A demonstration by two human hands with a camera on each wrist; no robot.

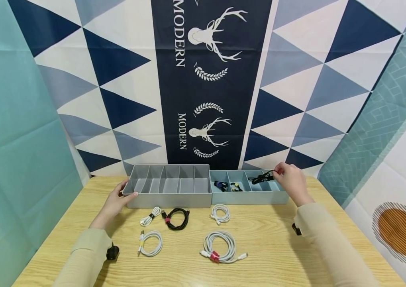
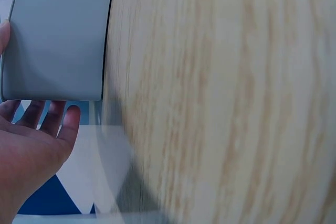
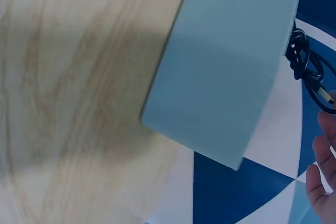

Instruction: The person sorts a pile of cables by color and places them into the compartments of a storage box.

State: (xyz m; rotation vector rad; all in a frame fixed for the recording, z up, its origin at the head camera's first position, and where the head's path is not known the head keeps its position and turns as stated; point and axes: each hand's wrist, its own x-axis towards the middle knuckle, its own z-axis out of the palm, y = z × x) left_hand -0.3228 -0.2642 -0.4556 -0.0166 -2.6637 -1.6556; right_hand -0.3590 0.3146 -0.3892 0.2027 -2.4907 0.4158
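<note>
At the right end of the light blue divided box (image 1: pixel 249 198), my right hand (image 1: pixel 290 181) pinches a coiled black cable (image 1: pixel 260 178). The cable hangs over the right compartments; its plug end shows beside the fingers in the right wrist view. My left hand (image 1: pixel 112 202) holds the left end of the grey divided box (image 1: pixel 168 201), thumb over the front rim and fingers along the end wall (image 2: pixel 58 61). The grey box's compartments look bare. A dark cable bundle (image 1: pixel 221 185) lies in the blue box's leftmost compartment, and a black cable with a yellow tie (image 1: pixel 236 187) in the one beside it.
In front of the boxes on the wooden table (image 1: pixel 181 267) lie a small white cable (image 1: pixel 150 216), a black cable with a red tie (image 1: pixel 176 219), a white coil (image 1: pixel 220 214), a white cable with a yellow tie (image 1: pixel 151 243) and a larger one with a red tie (image 1: pixel 220 248). Patterned cloth (image 1: pixel 127 79) hangs behind.
</note>
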